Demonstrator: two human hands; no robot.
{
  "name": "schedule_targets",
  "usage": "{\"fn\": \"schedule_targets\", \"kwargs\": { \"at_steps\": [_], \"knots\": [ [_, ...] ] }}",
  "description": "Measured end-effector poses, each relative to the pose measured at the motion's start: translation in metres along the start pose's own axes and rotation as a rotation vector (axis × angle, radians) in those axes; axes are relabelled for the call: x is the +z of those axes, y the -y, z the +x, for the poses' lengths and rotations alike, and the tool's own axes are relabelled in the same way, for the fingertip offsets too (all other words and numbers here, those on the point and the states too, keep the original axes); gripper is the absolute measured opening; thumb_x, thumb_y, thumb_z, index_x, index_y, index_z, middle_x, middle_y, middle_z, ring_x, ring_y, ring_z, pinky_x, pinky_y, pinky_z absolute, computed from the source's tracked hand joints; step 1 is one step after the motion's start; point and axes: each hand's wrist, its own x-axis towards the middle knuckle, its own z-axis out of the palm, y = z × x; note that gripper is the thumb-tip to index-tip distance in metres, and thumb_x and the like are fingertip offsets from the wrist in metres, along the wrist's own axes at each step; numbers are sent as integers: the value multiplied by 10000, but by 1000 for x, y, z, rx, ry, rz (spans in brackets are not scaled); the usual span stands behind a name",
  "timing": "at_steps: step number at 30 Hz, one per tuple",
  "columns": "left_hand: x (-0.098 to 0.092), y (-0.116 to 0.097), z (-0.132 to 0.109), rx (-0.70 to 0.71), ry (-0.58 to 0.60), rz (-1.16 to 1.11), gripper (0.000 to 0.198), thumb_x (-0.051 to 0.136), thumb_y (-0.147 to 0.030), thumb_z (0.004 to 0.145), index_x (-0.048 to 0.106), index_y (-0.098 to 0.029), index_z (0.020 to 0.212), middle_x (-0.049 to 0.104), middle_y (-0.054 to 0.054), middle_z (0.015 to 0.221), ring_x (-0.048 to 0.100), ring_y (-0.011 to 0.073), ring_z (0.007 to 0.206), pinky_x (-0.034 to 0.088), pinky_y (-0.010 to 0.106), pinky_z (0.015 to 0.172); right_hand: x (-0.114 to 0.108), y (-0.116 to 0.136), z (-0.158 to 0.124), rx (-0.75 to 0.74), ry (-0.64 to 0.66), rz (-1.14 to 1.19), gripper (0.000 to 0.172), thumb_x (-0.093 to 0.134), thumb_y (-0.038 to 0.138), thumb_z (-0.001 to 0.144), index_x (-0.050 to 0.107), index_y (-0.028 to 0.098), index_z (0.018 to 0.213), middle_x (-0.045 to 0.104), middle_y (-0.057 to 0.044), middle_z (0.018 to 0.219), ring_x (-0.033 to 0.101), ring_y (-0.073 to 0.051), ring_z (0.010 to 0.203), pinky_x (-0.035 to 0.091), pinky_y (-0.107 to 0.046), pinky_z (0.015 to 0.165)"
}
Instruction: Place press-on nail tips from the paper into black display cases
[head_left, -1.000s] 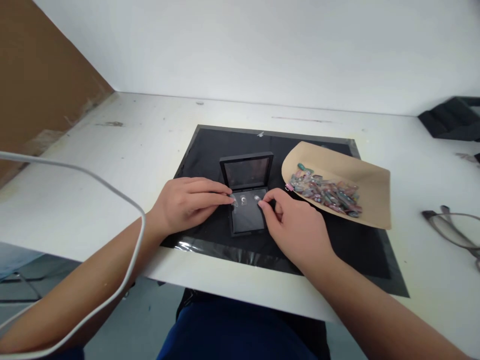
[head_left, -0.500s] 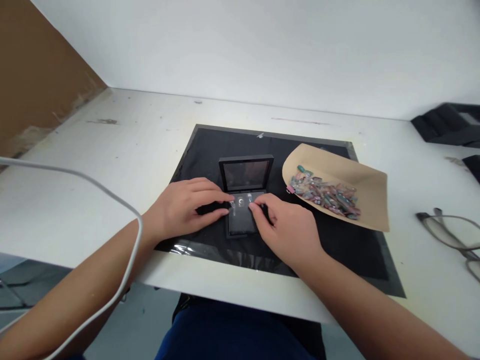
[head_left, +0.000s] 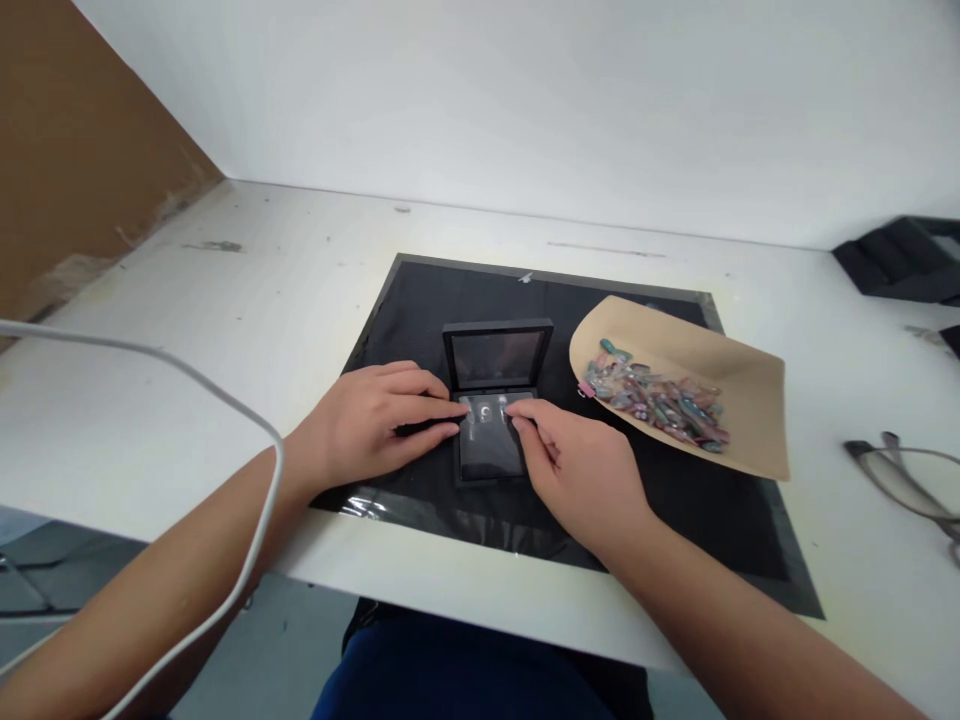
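Note:
A small black hinged case (head_left: 491, 455) stands with its lid (head_left: 496, 360) raised; the lid has a dark, glossy panel. Along the upper part of its base sit a few small shiny pieces, one with a pale crescent shape (head_left: 485, 412); they are too small to name. My left hand (head_left: 375, 420) grips the case's left edge, index finger on top and thumb lower down. At the upper right of the base, my right hand (head_left: 581, 465) has thumb and index finger brought together at a shiny piece (head_left: 503, 405). Whether the fingertips hold it is hidden.
A tan paper tray (head_left: 750, 420) of colourful press-on nails (head_left: 667, 405) lies right of the case, on a black mat (head_left: 450, 285). Glasses (head_left: 907, 480) and a black object (head_left: 896, 258) lie farther right. A white cable (head_left: 262, 520) crosses over my left forearm.
The whole view has shifted slightly. My left hand stays at the case's edge, and my right fingertips remain around the upper right of the base with a slightly changed pose.

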Motion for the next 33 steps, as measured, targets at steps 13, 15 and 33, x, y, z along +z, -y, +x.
{"fn": "schedule_targets", "kwargs": {
  "at_steps": [13, 15, 33],
  "knots": [
    [-7, 3, -5, 13, -22, -151, 225, 584, -251, 968, 725, -232, 1143, 674, 27, 869, 606, 137, 747, 489, 264, 677, -18, 3, -8, -458, -326, 174, 256, 587, 92, 877, 666, 205, 1093, 762, 4, 790, 658, -126, 616, 517, -276, 598],
    [-7, 3, -6, 36, -72, -183, 193, 606, -221, 951, 736, -231, 1093, 666, 27, 847, 572, 140, 735, 470, 284, 677, -35, 0, -6, -479, -476, 85, 283, 618, 76, 837, 664, 234, 1067, 677, 36, 650, 551, -120, 509, 451, -286, 501],
    [6, -3, 0, 111, -80, -207, 158, 684, -121, 866, 607, -201, 754, 589, -7, 714, 522, 114, 634, 428, 278, 583, -83, -85, 34, 247, 134, -188, 275, 644, 368, 887, 782, 322, 1120, 741, -43, 1027, 668, -242, 924, 486, -352, 753]
  ]
}}
